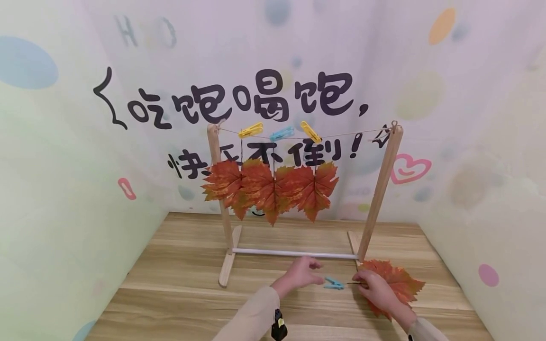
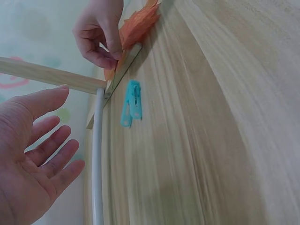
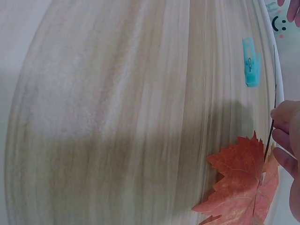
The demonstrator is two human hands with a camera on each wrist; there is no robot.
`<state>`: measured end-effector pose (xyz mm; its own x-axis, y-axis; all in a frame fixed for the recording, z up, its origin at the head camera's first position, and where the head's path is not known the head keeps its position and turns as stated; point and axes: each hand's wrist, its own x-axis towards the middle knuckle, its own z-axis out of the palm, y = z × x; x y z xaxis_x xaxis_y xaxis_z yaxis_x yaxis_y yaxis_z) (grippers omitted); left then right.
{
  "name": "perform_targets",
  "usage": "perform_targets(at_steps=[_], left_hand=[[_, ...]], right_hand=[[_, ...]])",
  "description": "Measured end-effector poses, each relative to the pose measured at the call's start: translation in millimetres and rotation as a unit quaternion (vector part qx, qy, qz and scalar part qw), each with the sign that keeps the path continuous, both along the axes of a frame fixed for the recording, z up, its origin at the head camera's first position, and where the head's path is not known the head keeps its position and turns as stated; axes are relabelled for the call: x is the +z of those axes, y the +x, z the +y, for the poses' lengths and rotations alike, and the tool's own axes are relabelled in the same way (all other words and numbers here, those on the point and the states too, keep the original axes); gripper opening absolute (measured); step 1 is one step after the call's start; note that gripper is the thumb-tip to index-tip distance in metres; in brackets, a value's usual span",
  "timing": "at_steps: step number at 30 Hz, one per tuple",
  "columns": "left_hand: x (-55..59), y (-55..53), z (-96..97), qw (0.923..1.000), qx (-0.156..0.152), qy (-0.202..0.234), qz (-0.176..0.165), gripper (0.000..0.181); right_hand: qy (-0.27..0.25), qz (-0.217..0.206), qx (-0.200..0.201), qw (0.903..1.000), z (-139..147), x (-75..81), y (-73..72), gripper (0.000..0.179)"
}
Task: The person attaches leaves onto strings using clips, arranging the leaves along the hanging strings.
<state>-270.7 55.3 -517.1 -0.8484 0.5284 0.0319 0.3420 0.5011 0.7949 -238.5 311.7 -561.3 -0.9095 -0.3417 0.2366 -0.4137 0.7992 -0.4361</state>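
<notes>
My right hand [image 1: 376,290] pinches the thin dark stem [image 3: 269,136] of a red-orange maple leaf [image 1: 398,282] near the foot of the wooden rack. A blue clothespin [image 1: 334,283] lies on the table between my hands, its handles spread toward the left. My left hand [image 1: 300,273] is held just left of the clothespin, fingers apart and nothing between them; in the left wrist view its palm [image 2: 28,173] shows bare. Behind, three more leaves [image 1: 273,189] hang by their stems from a string, held by two yellow clothespins [image 1: 251,130] and one blue clothespin [image 1: 282,133].
The rack has two wooden posts [image 1: 379,194] on flat wooden feet [image 1: 227,270], joined low down by a white rod [image 1: 294,254]. Its string [image 1: 354,134] runs between the post tops. A printed curtain [image 1: 239,42] stands behind the wooden table [image 1: 162,279].
</notes>
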Motion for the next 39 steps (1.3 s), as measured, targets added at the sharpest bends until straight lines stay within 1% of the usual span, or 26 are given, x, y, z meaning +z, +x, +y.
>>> perform_targets(at_steps=[5,9,13,16,19,22,26,29,31,33,36,38,39], left_hand=[[-6.1,3.2,3.8,1.0,-0.004,0.002,0.008,0.037],[-10.5,4.2,10.1,0.9997,-0.006,0.023,0.007,0.037],[-14.5,4.4,17.6,0.9993,0.003,0.037,-0.001,0.037],[-17.2,4.4,21.2,0.9989,0.013,0.043,-0.013,0.038],[-20.7,3.8,22.8,0.9986,0.021,0.042,-0.023,0.039],[-24.9,2.3,23.1,0.9986,0.028,0.038,-0.024,0.04],[-28.7,0.3,22.5,0.9983,0.032,0.039,-0.03,0.04],[-29.6,-0.1,22.8,0.9981,0.034,0.042,-0.031,0.04],[-30.4,0.3,23.7,0.9981,0.037,0.04,-0.029,0.041],[-31.0,1.2,24.9,0.9979,0.039,0.042,-0.031,0.043],[-32.5,2.9,26.7,0.998,0.041,0.039,-0.029,0.048],[-34.6,3.7,27.5,0.9984,0.044,0.027,-0.02,0.052],[-36.2,3.7,27.9,0.9987,0.046,0.019,-0.01,0.053]], right_hand=[[0.007,-0.002,-0.01,0.9999,0.8,-0.8,2.2,0.017],[0.003,0.001,-0.011,0.9999,2.4,-3.4,4.9,0.017],[-0.001,0.008,-0.002,1.0,3.4,-6.2,7.2,0.018],[0.001,0.011,0.008,0.9999,4.2,-8.6,7.9,0.019],[0.01,0.021,0.012,0.9997,5.6,-11.1,8.1,0.019],[0.023,0.033,0.019,0.999,7.8,-11.3,8.2,0.017],[0.025,0.029,0.026,0.9989,10.9,-5.2,9.2,0.016],[0.016,0.011,0.017,0.9997,12.3,2.4,10.5,0.017],[0.011,0.01,0.01,0.9998,13.1,6.7,11.7,0.018],[0.004,0.024,0.008,0.9997,13.4,10.8,13.4,0.019],[-0.012,0.052,0.016,0.9984,13.7,17.3,16.1,0.02],[-0.028,0.062,0.019,0.9975,13.4,21.8,17.7,0.02],[-0.034,0.062,0.019,0.9973,13.3,24.0,18.3,0.02]])
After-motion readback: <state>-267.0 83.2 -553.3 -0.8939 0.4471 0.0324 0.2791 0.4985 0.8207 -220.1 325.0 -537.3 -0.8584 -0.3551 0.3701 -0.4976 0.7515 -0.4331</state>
